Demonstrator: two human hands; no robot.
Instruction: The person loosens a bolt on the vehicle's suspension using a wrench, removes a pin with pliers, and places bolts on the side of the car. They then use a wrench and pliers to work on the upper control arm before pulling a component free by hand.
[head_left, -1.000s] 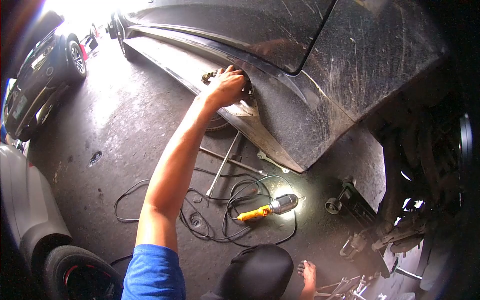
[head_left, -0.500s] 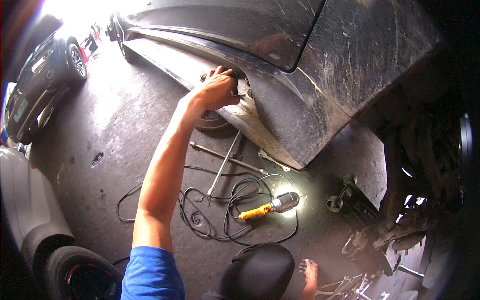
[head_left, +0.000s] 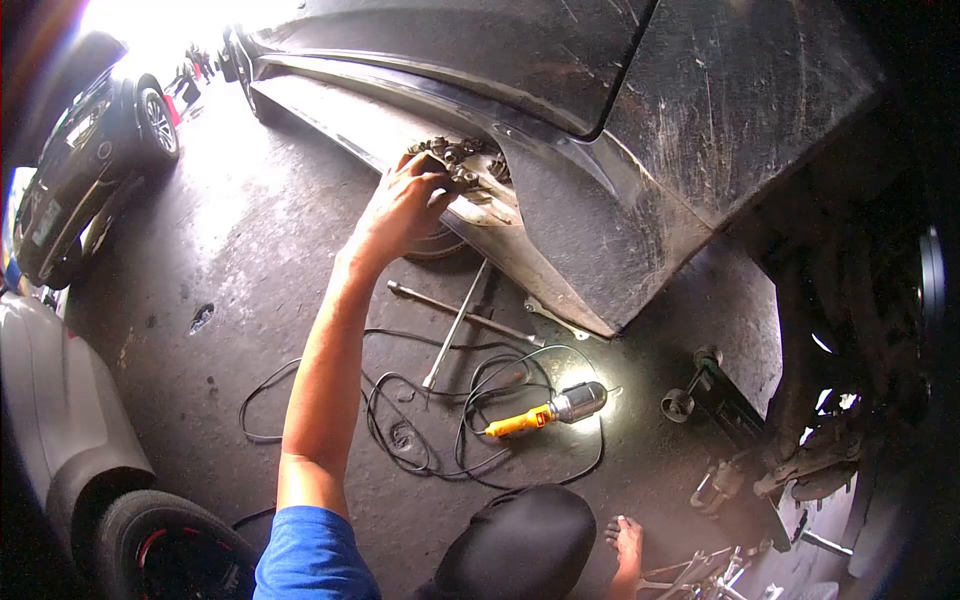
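My left hand point(head_left: 405, 205) reaches over the metal side sill point(head_left: 350, 125) of the dark vehicle. Its fingers are curled beside a pile of small metal nuts or bolts point(head_left: 455, 152); what lies between thumb and fingers is too small to make out. Low on the right, my right hand point(head_left: 626, 540) is beside my dark-clothed knee point(head_left: 530, 540), its fingers slightly apart and nothing visible in them. Loose metal tools point(head_left: 710, 575) lie just right of it.
A cross-shaped wheel wrench point(head_left: 460, 318) and a lit work lamp with a yellow handle point(head_left: 520, 421) lie on the floor among black cable loops. A jack point(head_left: 725, 405) stands at the right. Other cars are at the left, one with a near tyre point(head_left: 170, 545).
My left hand has drawn back a little to the left and down, uncovering the pile of small metal parts. My right hand has hardly moved.
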